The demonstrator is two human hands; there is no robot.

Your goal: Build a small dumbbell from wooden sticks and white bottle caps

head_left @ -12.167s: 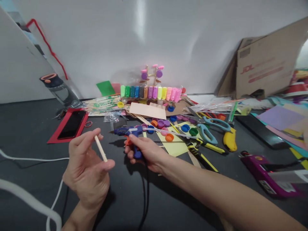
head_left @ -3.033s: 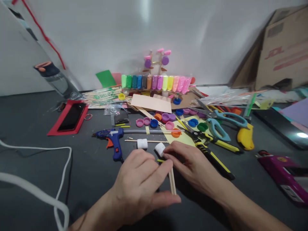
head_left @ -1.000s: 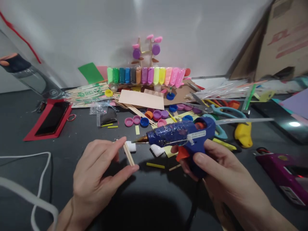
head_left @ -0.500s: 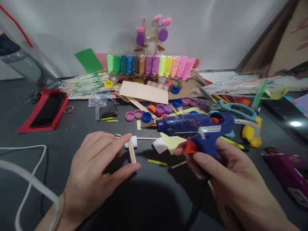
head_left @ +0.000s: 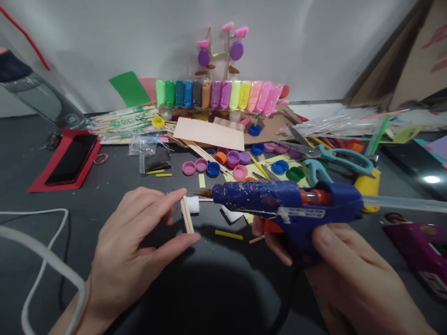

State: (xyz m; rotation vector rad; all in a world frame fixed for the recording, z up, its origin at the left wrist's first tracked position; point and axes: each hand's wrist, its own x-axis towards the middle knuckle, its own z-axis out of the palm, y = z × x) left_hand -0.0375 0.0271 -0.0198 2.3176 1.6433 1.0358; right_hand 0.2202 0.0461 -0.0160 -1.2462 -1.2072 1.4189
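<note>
Between thumb and index fingertip, my left hand [head_left: 139, 242] pinches short wooden sticks [head_left: 187, 215] standing side by side. My right hand [head_left: 335, 251] is wrapped round the handle of a blue hot glue gun [head_left: 258, 200], with a finger at its orange trigger. The brown nozzle points left, close to the upper end of the sticks; I cannot tell whether it touches. A clear glue stick [head_left: 401, 202] juts from the back of the gun. Behind the sticks is a small white cylinder [head_left: 193, 204] with a thin wooden rod reaching out from it.
Coloured bottle caps [head_left: 213, 168], teal-handled scissors [head_left: 345, 159] and a cardboard piece [head_left: 209, 133] lie behind my hands. A row of coloured clay packs [head_left: 216, 94] stands at the back. To the left are a white cable [head_left: 45, 253] and a phone [head_left: 71, 159] on red paper.
My right hand has turned the glue gun, bringing its nozzle left and slightly down, nearer the sticks. My left hand has shifted slightly left, still pinching the sticks.
</note>
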